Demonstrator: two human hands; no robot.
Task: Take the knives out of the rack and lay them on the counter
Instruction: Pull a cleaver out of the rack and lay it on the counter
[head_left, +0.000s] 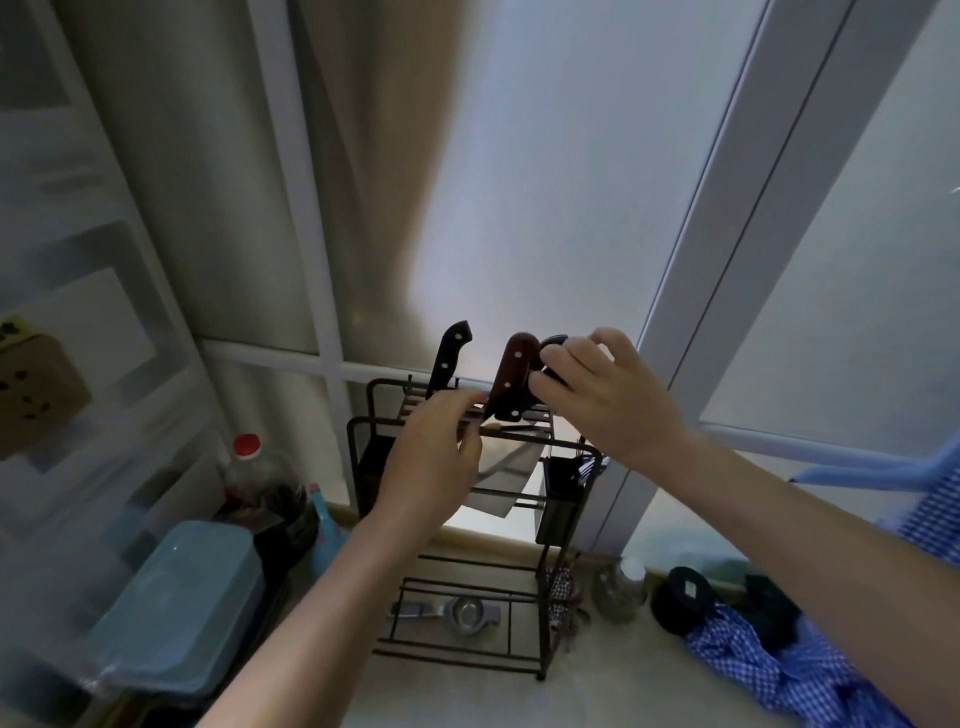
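Note:
A black wire knife rack (363, 467) stands on the pale counter (613, 675) against the window. Three knife handles stick up from its top: a black riveted handle (450, 358) on the left, a reddish-brown riveted handle (511, 376) in the middle, and a dark handle (551, 347) on the right. A wide cleaver blade (506, 475) hangs inside the rack. My right hand (602, 395) has its fingers closed around the dark right handle. My left hand (441, 457) rests on the rack's top rail, fingertips beside the base of the brown handle.
A blue-lidded container (182, 603), a red-capped bottle (248, 467) and a blue spray bottle (324, 525) crowd the left. A metal squeezer (457, 613) lies under the rack. A glass jar (623, 587), a dark round object (685, 603) and blue checked cloth (769, 670) sit to the right.

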